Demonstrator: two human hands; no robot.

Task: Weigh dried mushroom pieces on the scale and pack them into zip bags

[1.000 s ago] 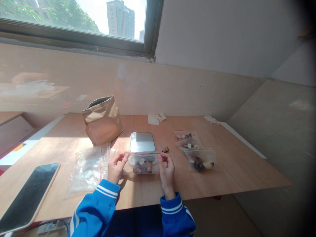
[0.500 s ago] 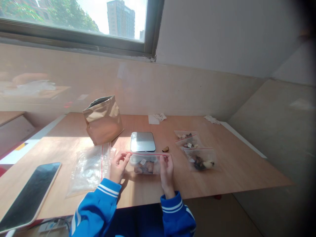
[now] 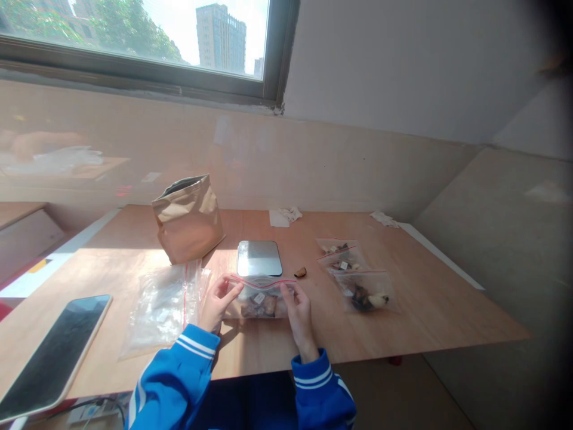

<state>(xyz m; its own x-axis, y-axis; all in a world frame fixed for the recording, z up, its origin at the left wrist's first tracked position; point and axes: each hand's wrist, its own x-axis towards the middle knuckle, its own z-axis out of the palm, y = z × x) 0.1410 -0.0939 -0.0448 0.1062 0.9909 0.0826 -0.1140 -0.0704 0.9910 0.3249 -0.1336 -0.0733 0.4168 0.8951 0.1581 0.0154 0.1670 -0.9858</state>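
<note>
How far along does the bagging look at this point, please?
Three filled bags lie at the right. Both hands, left and right, pinch the red seal of a fourth bag, which looks partly open. A stack of empty bags and the brown pouch remain.

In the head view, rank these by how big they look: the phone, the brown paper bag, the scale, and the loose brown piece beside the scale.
1. Phone, though it lies nearest the camera, so this is unsure
2. Paper bag
3. Scale
4. Brown piece
</note>
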